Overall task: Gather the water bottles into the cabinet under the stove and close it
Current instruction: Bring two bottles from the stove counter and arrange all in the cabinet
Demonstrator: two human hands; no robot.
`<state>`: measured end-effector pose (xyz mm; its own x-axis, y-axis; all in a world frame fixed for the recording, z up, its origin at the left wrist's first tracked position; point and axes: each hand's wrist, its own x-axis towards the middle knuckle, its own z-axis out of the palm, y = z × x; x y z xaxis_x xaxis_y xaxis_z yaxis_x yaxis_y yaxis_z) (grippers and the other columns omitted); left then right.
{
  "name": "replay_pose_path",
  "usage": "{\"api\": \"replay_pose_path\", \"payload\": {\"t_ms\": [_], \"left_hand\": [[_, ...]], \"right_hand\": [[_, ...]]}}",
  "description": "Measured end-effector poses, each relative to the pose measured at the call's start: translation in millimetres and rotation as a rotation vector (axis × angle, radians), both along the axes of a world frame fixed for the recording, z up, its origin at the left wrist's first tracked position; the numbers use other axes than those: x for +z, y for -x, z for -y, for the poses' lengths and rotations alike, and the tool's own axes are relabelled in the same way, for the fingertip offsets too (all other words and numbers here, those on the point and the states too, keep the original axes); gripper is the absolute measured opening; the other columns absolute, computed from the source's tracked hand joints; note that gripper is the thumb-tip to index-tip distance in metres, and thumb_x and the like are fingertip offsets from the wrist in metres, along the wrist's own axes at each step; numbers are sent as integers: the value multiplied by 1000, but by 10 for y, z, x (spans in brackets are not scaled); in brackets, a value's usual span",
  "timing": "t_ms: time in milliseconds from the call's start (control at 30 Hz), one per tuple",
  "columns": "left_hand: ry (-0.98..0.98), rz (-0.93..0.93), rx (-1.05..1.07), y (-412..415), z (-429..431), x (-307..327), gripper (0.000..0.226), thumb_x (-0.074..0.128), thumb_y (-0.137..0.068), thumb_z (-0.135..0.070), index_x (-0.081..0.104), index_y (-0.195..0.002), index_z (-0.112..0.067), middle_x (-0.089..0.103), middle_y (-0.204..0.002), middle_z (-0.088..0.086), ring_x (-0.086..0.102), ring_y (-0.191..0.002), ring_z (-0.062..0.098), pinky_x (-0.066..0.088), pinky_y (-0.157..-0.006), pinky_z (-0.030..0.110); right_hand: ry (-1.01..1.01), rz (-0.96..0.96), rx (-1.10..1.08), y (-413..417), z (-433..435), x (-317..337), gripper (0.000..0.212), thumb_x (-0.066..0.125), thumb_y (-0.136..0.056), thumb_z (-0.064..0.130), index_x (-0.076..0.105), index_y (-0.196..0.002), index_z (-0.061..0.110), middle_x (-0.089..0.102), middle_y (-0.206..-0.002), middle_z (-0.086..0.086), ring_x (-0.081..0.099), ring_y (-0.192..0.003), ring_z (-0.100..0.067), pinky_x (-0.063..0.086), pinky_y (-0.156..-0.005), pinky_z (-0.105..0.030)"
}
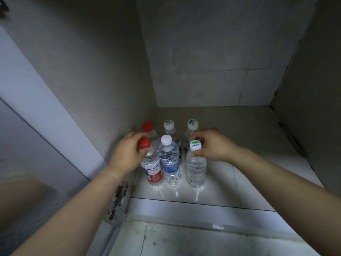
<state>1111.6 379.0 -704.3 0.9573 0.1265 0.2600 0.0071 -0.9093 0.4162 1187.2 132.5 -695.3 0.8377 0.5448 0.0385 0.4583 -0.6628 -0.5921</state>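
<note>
Several clear water bottles stand upright in two rows on the cabinet floor [239, 174], against its left wall. My left hand [125, 154] grips the neck of the front red-capped bottle [152, 169], which has a red label. My right hand [214, 145] pinches the neck, just under the white-and-green cap, of the front right bottle [196, 170]. Between them stands a white-capped bottle with a blue label [169, 163]. Behind are another red-capped bottle [148, 127] and two green-and-white-capped bottles [169, 125] [192, 124], partly hidden.
The cabinet door [33, 126] hangs open at the left, with its metal hinge [119, 198] near my left forearm. Tiled back wall [203, 61] and right side panel [304, 108] enclose the space. The right half of the cabinet floor is bare.
</note>
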Motion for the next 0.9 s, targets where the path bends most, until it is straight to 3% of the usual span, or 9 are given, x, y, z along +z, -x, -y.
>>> {"api": "replay_pose_path", "payload": {"t_ms": [100,233,433,900], "left_hand": [[20,1,11,5,18,-7,39,74,-74,-12,64,-112,-12,66,-107,12,62,-94,31,43,-80,29],[83,49,52,-21,20,-31,38,72,-76,-9,65,-113,-12,68,-109,12,63,-93,31,45,-81,30],[62,56,20,-36,35,-53,37,71,-77,-9,64,-114,-11,67,-109,12,62,-89,30,40,-76,24],[-23,20,-45,26,-29,-87,37,67,-79,-11,60,-116,-14,61,-112,10,57,-102,29,41,-83,28]], "right_hand": [[-16,29,-42,7,-2,-7,28,76,-71,16,68,-97,14,69,-96,-4,61,-85,-13,45,-73,-21],[-37,35,-79,-2,-20,-14,32,75,-73,18,67,-105,14,69,-106,-6,62,-92,-16,39,-74,-17],[-30,31,-75,3,-99,-53,32,75,-74,21,65,-103,13,67,-106,-7,61,-91,-17,42,-75,-21],[62,89,-46,83,-174,-28,35,71,-78,24,64,-110,13,66,-112,-9,61,-101,-23,38,-76,-19]]}}
